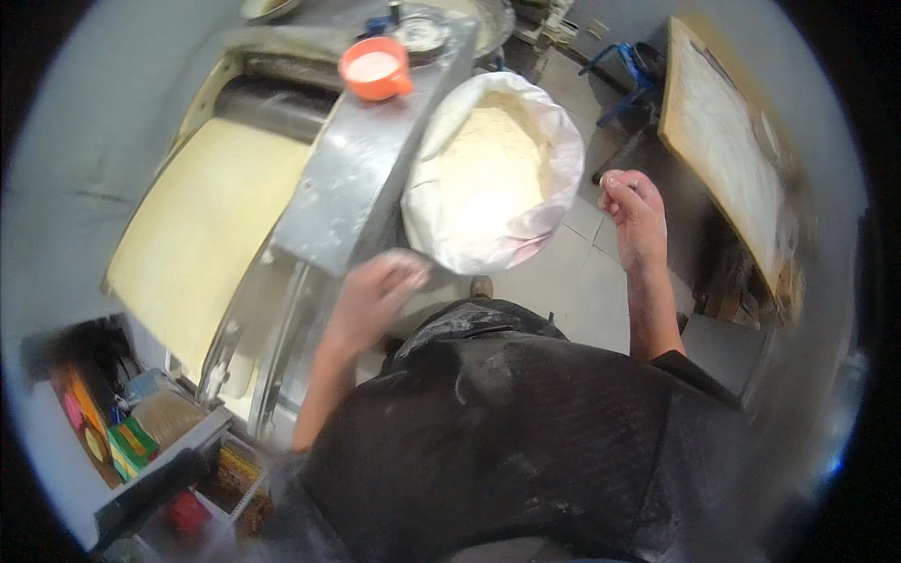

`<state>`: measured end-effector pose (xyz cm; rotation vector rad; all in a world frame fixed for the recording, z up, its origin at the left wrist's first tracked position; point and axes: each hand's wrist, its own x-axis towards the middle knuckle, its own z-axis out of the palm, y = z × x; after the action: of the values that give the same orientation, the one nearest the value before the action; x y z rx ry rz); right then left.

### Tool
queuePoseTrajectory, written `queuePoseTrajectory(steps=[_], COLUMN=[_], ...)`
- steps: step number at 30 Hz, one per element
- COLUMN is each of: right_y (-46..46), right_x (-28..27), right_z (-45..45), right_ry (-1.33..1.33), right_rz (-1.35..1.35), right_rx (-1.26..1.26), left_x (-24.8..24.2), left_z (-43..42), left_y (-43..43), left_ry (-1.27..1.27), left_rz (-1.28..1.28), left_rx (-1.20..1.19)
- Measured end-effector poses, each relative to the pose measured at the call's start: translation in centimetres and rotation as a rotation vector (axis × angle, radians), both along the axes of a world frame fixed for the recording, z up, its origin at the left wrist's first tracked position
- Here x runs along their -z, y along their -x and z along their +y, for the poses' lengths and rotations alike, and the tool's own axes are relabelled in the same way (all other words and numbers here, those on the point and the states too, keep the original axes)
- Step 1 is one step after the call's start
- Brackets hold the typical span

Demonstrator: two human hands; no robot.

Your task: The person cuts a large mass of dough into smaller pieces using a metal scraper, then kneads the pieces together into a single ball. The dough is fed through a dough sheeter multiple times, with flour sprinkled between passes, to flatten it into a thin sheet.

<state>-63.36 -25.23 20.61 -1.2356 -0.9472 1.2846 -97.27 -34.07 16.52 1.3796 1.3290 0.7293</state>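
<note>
An open white sack (563, 151) stands in front of me, filled with pale flour (489, 165). My left hand (383, 295) is blurred beside the sack's near left side, its fingers loosely curled; no object shows in it. To the right of the sack, apart from it, my right hand (635, 211) is raised with its fingers folded in and nothing visible held. White powder marks both hands. On the metal top (345, 183) of a dough sheeter sits an orange plastic cup (376, 70) containing white powder. A wide sheet of pale dough (211, 211) lies below the sheeter's roller (278, 105).
A floured wooden board (725, 148) stands along the right side. Behind it is a blue-legged stool (626, 81). At the lower left, shelves hold a green and yellow box (131, 447) and other packages. Light floor tiles (588, 288) show between sack and board.
</note>
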Motion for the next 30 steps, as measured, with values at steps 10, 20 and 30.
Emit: queuePoseTrajectory(steps=[10, 20, 30], right_y=[-9.9, -2.6, 13.6], right_x=[2.9, 4.2, -0.8], right_z=[-1.6, 1.5, 1.6], right_ry=[0.207, 0.17, 0.134], right_rz=[-0.05, 0.091, -0.047], right_rx=[0.16, -0.126, -0.371], left_x=[15.6, -0.6, -5.8], left_z=[15.7, 11.6, -16.8], left_y=[-14.2, -6.3, 26.7], left_ry=[-0.118, 0.351, -0.994], left_rz=[0.755, -1.289, -0.833], left_rx=[0.533, -0.27, -1.376])
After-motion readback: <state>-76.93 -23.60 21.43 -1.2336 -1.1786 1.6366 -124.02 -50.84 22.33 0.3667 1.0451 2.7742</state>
